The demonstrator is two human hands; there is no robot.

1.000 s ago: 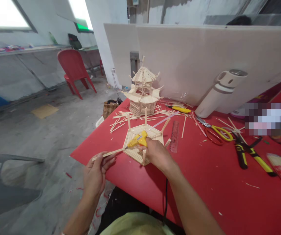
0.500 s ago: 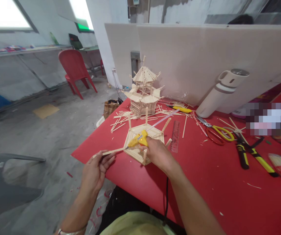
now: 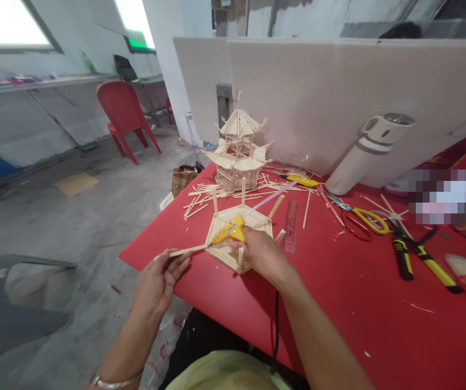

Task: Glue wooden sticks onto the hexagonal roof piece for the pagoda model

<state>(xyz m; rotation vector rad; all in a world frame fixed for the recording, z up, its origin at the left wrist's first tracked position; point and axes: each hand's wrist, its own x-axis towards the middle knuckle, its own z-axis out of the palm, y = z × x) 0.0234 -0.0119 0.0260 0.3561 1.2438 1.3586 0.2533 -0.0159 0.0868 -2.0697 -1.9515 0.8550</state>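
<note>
Pinching stick (image 3: 190,251), left hand (image 3: 159,281) points its long axis rightward, far end at tip of gun (image 3: 228,232); right hand (image 3: 263,253) clamped round gun, above base (image 3: 223,258).

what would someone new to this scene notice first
Probably the tiered pale wooden-stick pagoda model towards the back of the bright red tabletop. Next, nearer, the yellow plastic glue gun in the right hand, over a hexagonal wooden-stick base, its tip at a thin pale wooden stick held in the left hand. Then the tall off-white bottle, back right.
</note>
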